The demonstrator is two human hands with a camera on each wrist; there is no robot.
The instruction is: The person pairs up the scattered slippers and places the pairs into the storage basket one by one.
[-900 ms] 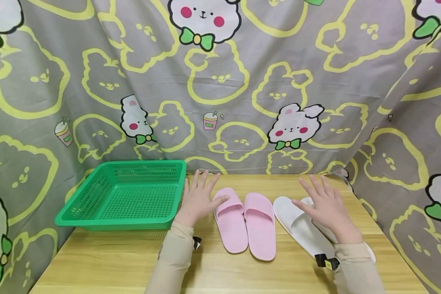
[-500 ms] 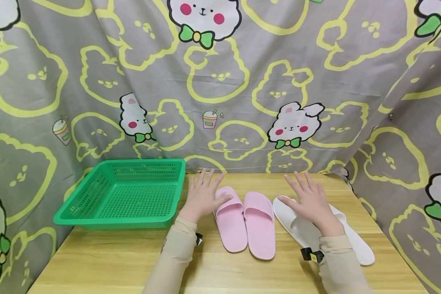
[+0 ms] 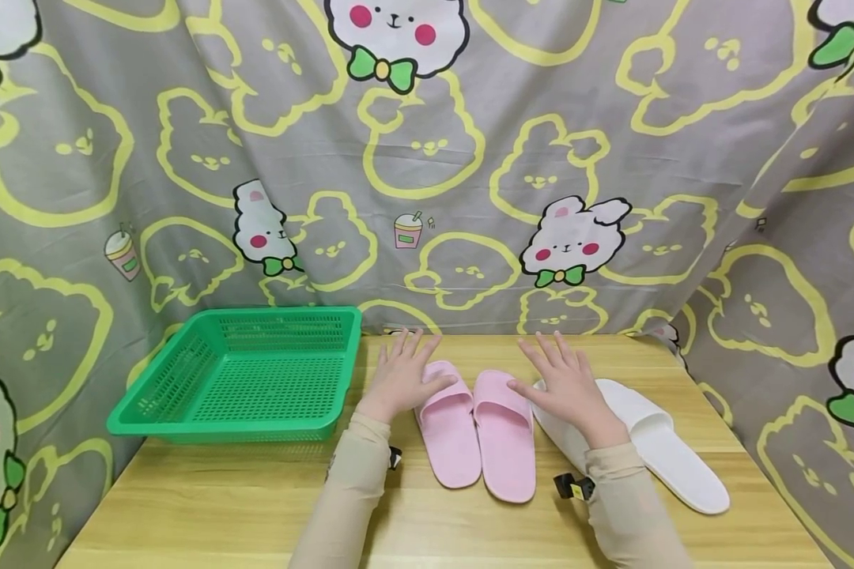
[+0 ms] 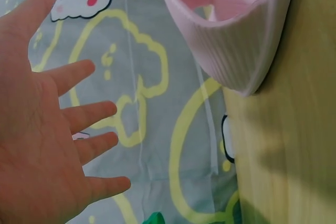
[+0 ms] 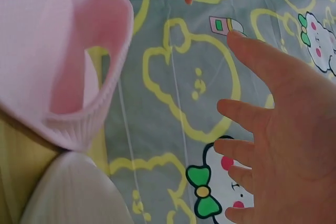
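Side by side on the table lie two pink slippers, the left pink slipper (image 3: 450, 446) and the right pink slipper (image 3: 507, 458). My left hand (image 3: 400, 383) hovers by the left one's toe with its fingers spread, holding nothing. Fingers apart, my right hand (image 3: 569, 393) is raised between the right pink slipper and a pair of white slippers. It covers part of one white slipper (image 3: 558, 431); the other white slipper (image 3: 683, 466) lies slanted to its right. Both palms appear bare in the wrist views, apart from the pink slippers (image 4: 231, 51).
A green plastic basket (image 3: 235, 431) with slotted walls stands on the left of the wooden table (image 3: 206, 506). A patterned grey curtain (image 3: 455, 174) hangs along the table's back and sides.
My right hand has moved left, from above the white slippers toward the pink pair, uncovering the rightmost white slipper. My left hand has shifted slightly right. The slippers and basket stay put.
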